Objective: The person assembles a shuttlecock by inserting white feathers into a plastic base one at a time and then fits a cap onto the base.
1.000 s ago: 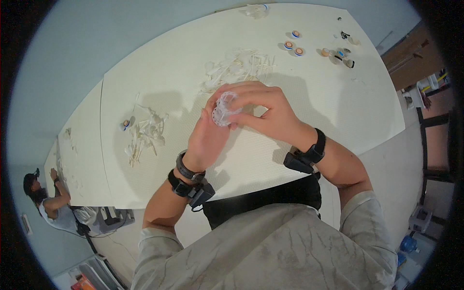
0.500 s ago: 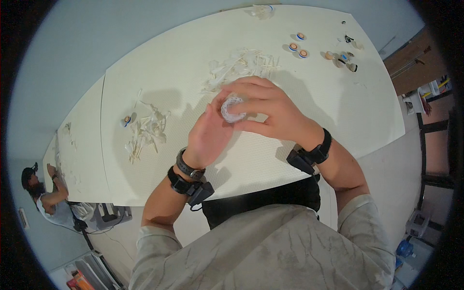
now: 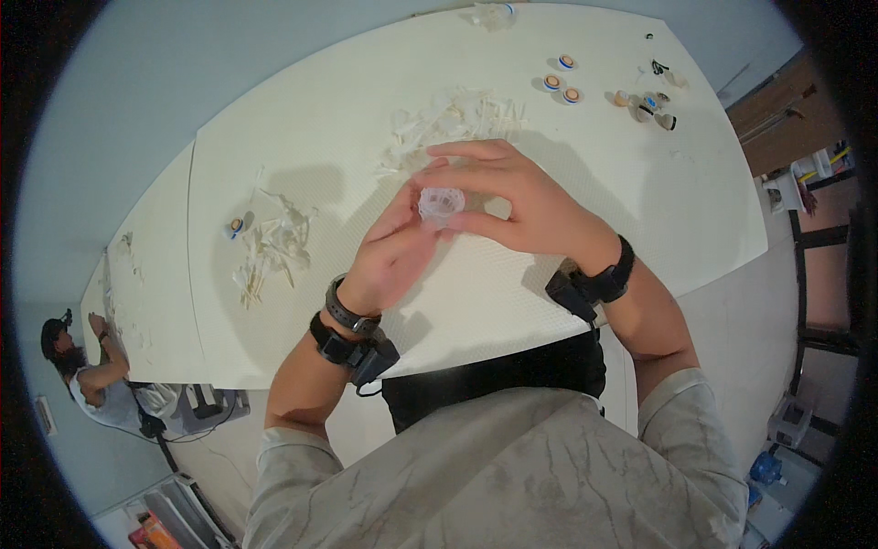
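Observation:
A small, clear, round container (image 3: 442, 207) with a bumpy wall is held between my two hands above the white table, its round end facing up. My left hand (image 3: 395, 252) wraps it from the left, fingers curled behind it. From the right, my right hand (image 3: 535, 197) grips it, the thumb on its near side and the fingers arched over its far side. Just beyond my hands lies a loose heap of thin pale sticks and crumpled clear plastic (image 3: 462, 117). What the container holds is too blurred to tell.
Another heap of pale sticks (image 3: 274, 242) lies left, beside a small blue-rimmed round jar (image 3: 235, 228). Three similar jars (image 3: 552, 83) stand far right, near several small lids and dark bits (image 3: 645, 112). A clear bag (image 3: 494, 16) lies at the far edge. A person (image 3: 96, 366) sits far left.
My right fingers have lifted off the container's top, and its round end now shows more fully. The fingers of my left hand have curled further around it.

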A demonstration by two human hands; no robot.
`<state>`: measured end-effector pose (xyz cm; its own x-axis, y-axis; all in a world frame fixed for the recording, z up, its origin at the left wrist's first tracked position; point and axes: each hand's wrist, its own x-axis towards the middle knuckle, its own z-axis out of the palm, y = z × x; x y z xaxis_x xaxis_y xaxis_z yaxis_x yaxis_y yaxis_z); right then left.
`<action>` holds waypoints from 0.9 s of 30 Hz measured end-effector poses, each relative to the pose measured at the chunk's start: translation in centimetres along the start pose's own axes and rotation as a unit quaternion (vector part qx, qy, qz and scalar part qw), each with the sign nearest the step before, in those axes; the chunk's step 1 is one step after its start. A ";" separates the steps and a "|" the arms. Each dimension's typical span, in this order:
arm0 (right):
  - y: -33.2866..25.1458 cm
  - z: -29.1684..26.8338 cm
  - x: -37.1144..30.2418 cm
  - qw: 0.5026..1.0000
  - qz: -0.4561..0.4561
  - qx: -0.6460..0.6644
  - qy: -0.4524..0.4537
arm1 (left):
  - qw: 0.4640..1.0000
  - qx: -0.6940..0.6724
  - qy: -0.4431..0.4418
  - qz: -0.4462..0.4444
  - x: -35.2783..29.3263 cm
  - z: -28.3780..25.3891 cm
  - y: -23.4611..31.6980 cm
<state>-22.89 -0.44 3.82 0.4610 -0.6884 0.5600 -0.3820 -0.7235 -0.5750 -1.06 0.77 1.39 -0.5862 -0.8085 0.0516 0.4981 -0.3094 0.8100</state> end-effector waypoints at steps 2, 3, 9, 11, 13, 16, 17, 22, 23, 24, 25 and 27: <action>0.2 -0.3 0.2 0.999 0.001 0.026 -0.024 | 0.992 0.123 -0.016 0.002 -0.1 -0.9 0.2; 0.3 -0.6 0.4 0.999 0.001 0.027 -0.025 | 0.992 0.123 -0.015 0.002 0.0 -0.5 0.2; 0.1 -1.6 0.8 0.996 0.010 0.090 -0.021 | 0.967 0.231 0.054 0.089 0.2 -0.5 0.5; -0.1 -1.5 0.9 0.999 0.002 0.049 -0.015 | 0.939 0.308 0.082 0.131 0.2 -0.7 0.4; -0.6 -1.3 0.9 0.999 0.001 0.052 -0.007 | 0.932 0.320 0.082 0.152 0.1 -0.5 0.7; -0.6 -1.2 1.0 0.999 -0.010 0.041 0.006 | 0.920 0.345 0.088 0.167 -0.2 0.0 1.1; -0.5 -1.3 1.0 0.999 -0.019 0.032 0.009 | 0.915 0.357 0.098 0.160 -0.3 0.1 1.1; -0.9 -1.2 0.5 0.999 0.000 0.038 0.001 | 0.903 0.371 0.093 0.194 -0.3 -0.4 0.5; -1.0 -1.2 0.6 0.999 0.006 0.048 -0.001 | 0.888 0.384 0.080 0.241 -0.2 -0.5 0.5; -1.1 -1.2 0.6 0.999 0.008 0.047 -0.003 | 0.889 0.382 0.080 0.240 -0.3 -0.7 0.5; -1.2 -1.1 0.6 0.998 0.007 0.057 -0.003 | 0.872 0.419 0.072 0.243 -0.5 -1.1 0.7; -1.3 -1.0 0.6 0.998 0.007 0.069 -0.006 | 0.854 0.455 0.067 0.244 -0.5 -1.3 0.7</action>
<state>-22.88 0.04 5.49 0.4671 -0.6967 0.5444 -0.2741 -0.6995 -0.6600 0.41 0.36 1.13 -0.3413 -0.7992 0.4947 -0.0759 0.5481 0.8330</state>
